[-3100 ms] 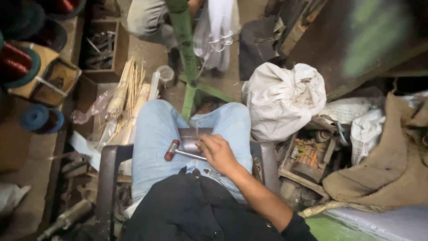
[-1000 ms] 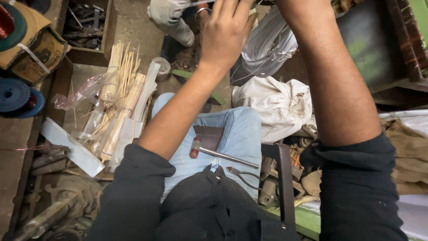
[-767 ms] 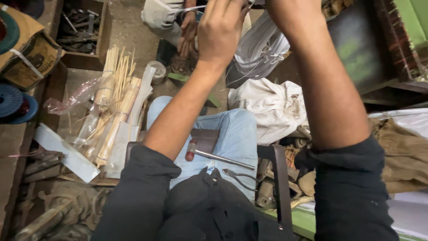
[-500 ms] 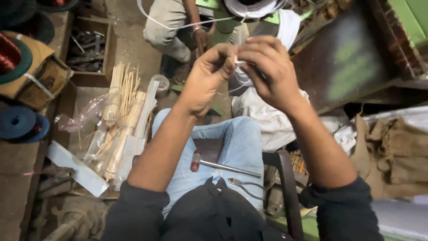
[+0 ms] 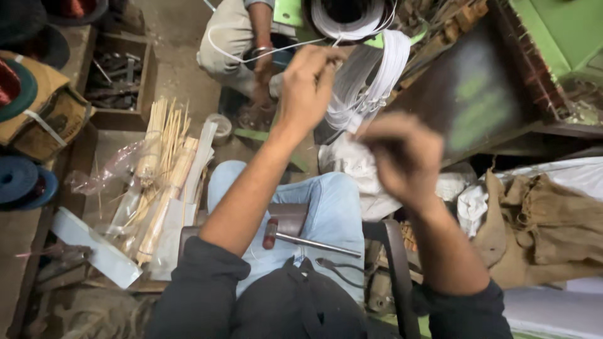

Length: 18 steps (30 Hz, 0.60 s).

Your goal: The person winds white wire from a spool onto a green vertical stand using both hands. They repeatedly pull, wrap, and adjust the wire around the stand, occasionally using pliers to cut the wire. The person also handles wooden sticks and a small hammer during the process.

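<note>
The left hand (image 5: 311, 81), at twelve o'clock, pinches a strand of the white wire (image 5: 370, 75) hanging in loops just to its right. The right hand (image 5: 402, 157), at three o'clock, is blurred, so its fingers cannot be told. The work looks like drawing wire off the bundle; next calls for a steady, untangled pull.

Right hand (image 5: 405, 157) motion-blurred, grip unclear; white wire coil (image 5: 352, 16) cut by top edge.
</note>
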### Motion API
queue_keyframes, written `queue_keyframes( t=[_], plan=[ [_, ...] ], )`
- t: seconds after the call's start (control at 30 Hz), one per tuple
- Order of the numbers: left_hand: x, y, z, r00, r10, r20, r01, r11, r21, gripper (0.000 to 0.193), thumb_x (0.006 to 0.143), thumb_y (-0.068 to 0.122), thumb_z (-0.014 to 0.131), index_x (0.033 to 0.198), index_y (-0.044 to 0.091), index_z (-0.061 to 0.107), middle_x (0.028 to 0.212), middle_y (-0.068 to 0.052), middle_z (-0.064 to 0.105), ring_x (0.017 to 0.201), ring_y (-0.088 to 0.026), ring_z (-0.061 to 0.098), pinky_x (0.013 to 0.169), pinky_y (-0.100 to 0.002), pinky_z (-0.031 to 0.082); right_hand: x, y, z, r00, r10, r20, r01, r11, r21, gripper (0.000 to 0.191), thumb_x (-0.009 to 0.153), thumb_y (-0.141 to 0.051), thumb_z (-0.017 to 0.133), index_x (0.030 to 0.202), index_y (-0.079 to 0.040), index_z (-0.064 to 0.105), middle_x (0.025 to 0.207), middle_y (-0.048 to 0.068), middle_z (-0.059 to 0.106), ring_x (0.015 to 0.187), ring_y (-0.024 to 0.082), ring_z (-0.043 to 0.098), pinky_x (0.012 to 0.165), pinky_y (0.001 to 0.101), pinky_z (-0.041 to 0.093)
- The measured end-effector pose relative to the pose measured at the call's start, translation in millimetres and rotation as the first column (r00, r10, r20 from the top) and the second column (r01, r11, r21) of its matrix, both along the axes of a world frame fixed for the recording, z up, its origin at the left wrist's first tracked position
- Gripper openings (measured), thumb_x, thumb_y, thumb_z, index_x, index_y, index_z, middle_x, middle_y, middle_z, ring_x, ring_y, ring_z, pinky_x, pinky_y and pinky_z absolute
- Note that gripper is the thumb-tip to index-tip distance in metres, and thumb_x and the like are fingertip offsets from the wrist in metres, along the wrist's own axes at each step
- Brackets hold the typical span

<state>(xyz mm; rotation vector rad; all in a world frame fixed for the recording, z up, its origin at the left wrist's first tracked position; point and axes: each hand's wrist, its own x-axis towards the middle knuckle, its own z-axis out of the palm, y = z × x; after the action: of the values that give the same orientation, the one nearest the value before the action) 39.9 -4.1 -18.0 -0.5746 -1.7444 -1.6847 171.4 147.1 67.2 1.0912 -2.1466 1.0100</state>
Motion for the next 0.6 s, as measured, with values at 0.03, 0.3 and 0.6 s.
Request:
queue_keyframes(
  t=[0.03, 0.3, 0.6],
  plan=[
    [2, -5, 1, 0.994, 0.086, -0.068, -0.089, 0.995, -0.036, 0.020, 0.098, 0.004, 0.062, 0.114, 0.010, 0.073, 0.108, -0.007, 0.069, 0.100, -0.020, 0.069, 0.088, -0.035, 0.057, -10, -1, 5, 0.994, -0.104, -0.027, 0.102, 0.993, -0.061, 0.020, 0.097, 0.016, 0.058, 0.111, 0.002, 0.059, 0.101, 0.014, 0.071, 0.091, 0.018, 0.073, 0.079, 0.0299, 0.060],
    [8, -5, 3, 0.911, 0.328, -0.252, -0.365, 0.924, -0.115, 0.027, 0.092, 0.002, 0.068, 0.117, 0.009, 0.073, 0.108, -0.009, 0.067, 0.104, -0.031, 0.064, 0.094, -0.041, 0.053, -106, -2, 19, 0.588, -0.343, -0.733, 0.612, 0.780, 0.126, 0.027, 0.100, 0.006, 0.069, 0.125, -0.004, 0.066, 0.113, 0.012, 0.069, 0.100, 0.031, 0.068, 0.088, 0.0387, 0.057],
    [10, -12, 0, 0.913, 0.312, -0.265, -0.363, 0.916, -0.174, 0.030, 0.093, 0.002, 0.068, 0.122, 0.010, 0.071, 0.108, -0.007, 0.063, 0.106, -0.031, 0.062, 0.094, -0.042, 0.053, -166, 6, 5, 0.560, -0.329, -0.760, 0.729, 0.631, 0.265, 0.008, 0.092, -0.002, 0.062, 0.099, -0.006, 0.064, 0.098, 0.011, 0.065, 0.090, 0.032, 0.066, 0.073, 0.0405, 0.054]
  ],
)
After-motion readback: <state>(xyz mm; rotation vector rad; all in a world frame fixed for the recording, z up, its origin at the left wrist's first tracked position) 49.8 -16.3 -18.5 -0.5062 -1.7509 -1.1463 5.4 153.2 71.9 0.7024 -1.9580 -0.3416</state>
